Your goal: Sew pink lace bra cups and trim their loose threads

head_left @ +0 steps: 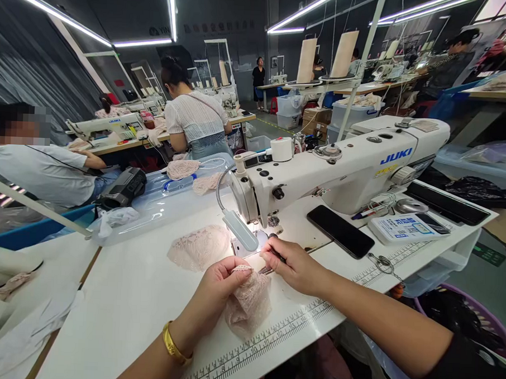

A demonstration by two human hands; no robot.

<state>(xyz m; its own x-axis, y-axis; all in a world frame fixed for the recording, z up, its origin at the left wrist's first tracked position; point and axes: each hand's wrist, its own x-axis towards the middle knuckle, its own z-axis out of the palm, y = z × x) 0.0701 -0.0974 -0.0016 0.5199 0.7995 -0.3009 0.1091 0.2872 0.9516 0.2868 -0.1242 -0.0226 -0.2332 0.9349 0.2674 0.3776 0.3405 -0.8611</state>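
Note:
My left hand (219, 286) pinches the edge of a pale pink lace piece (250, 306), which hangs in folds over the table's printed ruler. Close beside it, my right hand (291, 264) is closed around a small dark-handled tool (275, 249), whose kind I cannot make out. Both hands are in front of the needle area of a white sewing machine (321, 170). A grey lamp head (240, 231) on a bendable neck lights this spot and partly hides the needle plate. Another pink lace piece (200, 247) lies flat left of the needle.
A black phone (340, 231) lies right of my right hand, with a white box (406, 227) beyond it. Behind the table, a clear plastic bin (151, 207) carries lace pieces and a black device (125, 187). Co-workers sit at other machines, one nearby at left.

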